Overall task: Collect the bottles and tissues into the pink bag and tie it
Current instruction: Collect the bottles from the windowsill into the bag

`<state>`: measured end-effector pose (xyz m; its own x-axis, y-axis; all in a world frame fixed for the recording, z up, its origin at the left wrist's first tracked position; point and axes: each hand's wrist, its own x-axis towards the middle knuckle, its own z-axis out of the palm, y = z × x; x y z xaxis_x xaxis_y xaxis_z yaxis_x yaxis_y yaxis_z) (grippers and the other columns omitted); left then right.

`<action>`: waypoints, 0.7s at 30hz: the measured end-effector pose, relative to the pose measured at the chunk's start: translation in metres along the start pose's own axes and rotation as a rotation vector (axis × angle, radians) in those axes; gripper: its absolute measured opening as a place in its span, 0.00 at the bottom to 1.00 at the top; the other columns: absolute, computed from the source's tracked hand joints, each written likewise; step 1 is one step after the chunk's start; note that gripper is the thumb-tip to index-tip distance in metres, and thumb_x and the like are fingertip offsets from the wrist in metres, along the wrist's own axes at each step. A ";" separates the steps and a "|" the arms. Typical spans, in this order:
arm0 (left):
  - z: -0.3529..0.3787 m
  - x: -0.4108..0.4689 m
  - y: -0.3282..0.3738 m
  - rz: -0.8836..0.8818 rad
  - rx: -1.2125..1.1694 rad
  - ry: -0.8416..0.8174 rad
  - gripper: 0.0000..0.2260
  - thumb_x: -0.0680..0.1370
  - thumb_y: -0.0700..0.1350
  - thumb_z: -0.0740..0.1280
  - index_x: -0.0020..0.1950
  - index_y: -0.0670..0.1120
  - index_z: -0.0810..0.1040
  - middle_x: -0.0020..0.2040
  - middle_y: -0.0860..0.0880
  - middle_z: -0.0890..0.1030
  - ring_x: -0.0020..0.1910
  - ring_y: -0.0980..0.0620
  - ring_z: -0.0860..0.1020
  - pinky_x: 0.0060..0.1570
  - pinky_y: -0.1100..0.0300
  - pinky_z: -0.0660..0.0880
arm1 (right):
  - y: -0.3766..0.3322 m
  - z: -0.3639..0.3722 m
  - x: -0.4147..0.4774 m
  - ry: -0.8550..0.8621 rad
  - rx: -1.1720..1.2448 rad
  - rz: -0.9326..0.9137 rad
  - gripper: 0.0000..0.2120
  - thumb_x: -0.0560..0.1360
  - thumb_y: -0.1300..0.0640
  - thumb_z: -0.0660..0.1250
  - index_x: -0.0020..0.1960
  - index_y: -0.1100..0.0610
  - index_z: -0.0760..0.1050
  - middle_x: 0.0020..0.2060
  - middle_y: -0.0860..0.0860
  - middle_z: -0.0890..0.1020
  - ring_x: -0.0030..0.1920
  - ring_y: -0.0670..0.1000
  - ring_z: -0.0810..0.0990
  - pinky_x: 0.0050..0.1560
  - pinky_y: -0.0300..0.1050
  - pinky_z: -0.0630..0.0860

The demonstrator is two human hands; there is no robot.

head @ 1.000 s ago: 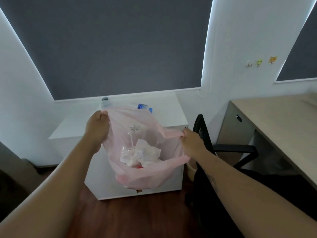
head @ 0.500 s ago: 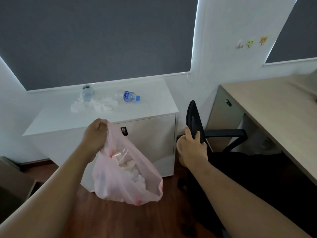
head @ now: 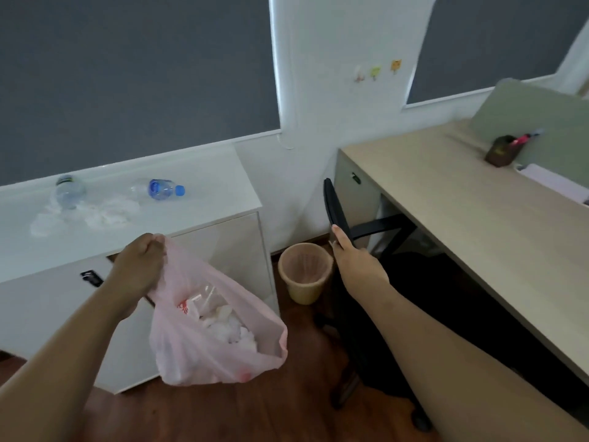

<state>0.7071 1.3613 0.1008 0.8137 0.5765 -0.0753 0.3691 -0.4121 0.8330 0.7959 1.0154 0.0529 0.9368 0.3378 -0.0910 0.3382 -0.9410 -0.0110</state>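
Note:
My left hand [head: 140, 269] grips the rim of the pink bag [head: 191, 352], which hangs in front of the white cabinet [head: 216, 193] with tissues and plastic inside. On the cabinet top lie a clear bottle with a blue cap [head: 161, 188], a second clear bottle [head: 68, 191] at the far left, and crumpled white tissues [head: 105, 213] between them. My right hand [head: 353, 260] is stretched out with straight fingers against the black chair back [head: 334, 208], holding nothing.
A beige wastebasket [head: 304, 272] stands on the wooden floor between the cabinet and the black office chair. A light wooden desk [head: 478, 218] runs along the right, with a dark pen holder [head: 503, 151] at its far end. Grey blinds cover the windows.
My right hand let go of the bag and moved right to the chair back. The bag dropped to hang from my left hand alone, uncovering the bottles and tissues on the cabinet.

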 end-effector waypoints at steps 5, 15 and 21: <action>0.056 -0.010 0.038 0.045 0.056 -0.038 0.13 0.84 0.50 0.54 0.55 0.47 0.76 0.51 0.43 0.78 0.50 0.43 0.74 0.50 0.51 0.70 | 0.064 -0.001 -0.015 0.000 -0.066 0.006 0.32 0.75 0.73 0.60 0.77 0.59 0.56 0.77 0.46 0.32 0.47 0.58 0.75 0.37 0.47 0.69; 0.161 -0.026 0.109 0.092 0.057 -0.100 0.15 0.84 0.50 0.53 0.54 0.43 0.76 0.53 0.37 0.78 0.47 0.42 0.74 0.45 0.52 0.69 | 0.194 -0.002 -0.035 -0.026 -0.128 0.003 0.41 0.72 0.75 0.63 0.79 0.53 0.52 0.75 0.44 0.29 0.53 0.58 0.76 0.41 0.50 0.78; 0.214 -0.038 0.144 0.137 0.072 -0.145 0.13 0.85 0.49 0.53 0.57 0.46 0.76 0.53 0.44 0.77 0.51 0.42 0.74 0.49 0.51 0.70 | 0.262 0.002 -0.038 -0.032 -0.138 -0.032 0.39 0.74 0.72 0.63 0.78 0.50 0.53 0.75 0.41 0.28 0.50 0.56 0.75 0.42 0.51 0.78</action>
<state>0.8258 1.1291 0.1061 0.9127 0.4060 -0.0467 0.2776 -0.5319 0.8000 0.8485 0.7559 0.0513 0.9226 0.3651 -0.1249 0.3795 -0.9171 0.1225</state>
